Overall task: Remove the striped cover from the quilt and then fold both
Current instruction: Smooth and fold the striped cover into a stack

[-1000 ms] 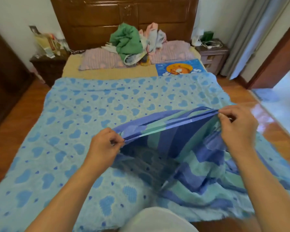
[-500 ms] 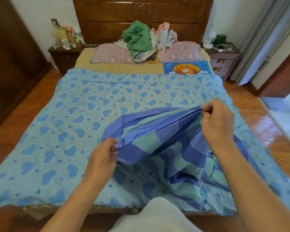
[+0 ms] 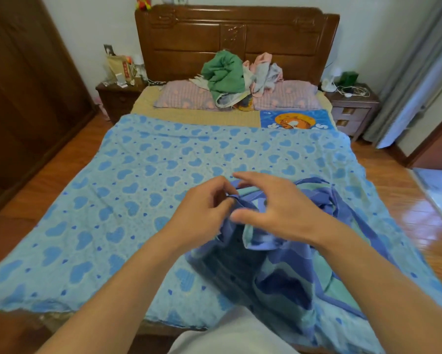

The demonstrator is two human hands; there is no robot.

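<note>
Pinched between thumb and curled fingers of the left hand [image 3: 204, 208] is a bunched edge of the striped cover [image 3: 286, 272], lifted just above the quilt [image 3: 128, 190]. Close beside it on the right, the right hand [image 3: 278, 210] hovers over the same gathered edge with fingers spread and relaxed, thumb and forefinger apart, gripping nothing that can be seen. Below both hands the cover hangs in loose blue and green folds, draped over the near right part of the quilt and down past its near edge. That quilt, light blue with darker hearts, lies spread flat across the bed. Beyond the quilt's far edge sit a blue cartoon cloth [image 3: 295, 120], two pink pillows [image 3: 186, 98] and a pile of clothes [image 3: 230, 75] against the wooden headboard [image 3: 235, 39]. Nightstands [image 3: 352, 108] stand to either side of the headboard.
</note>
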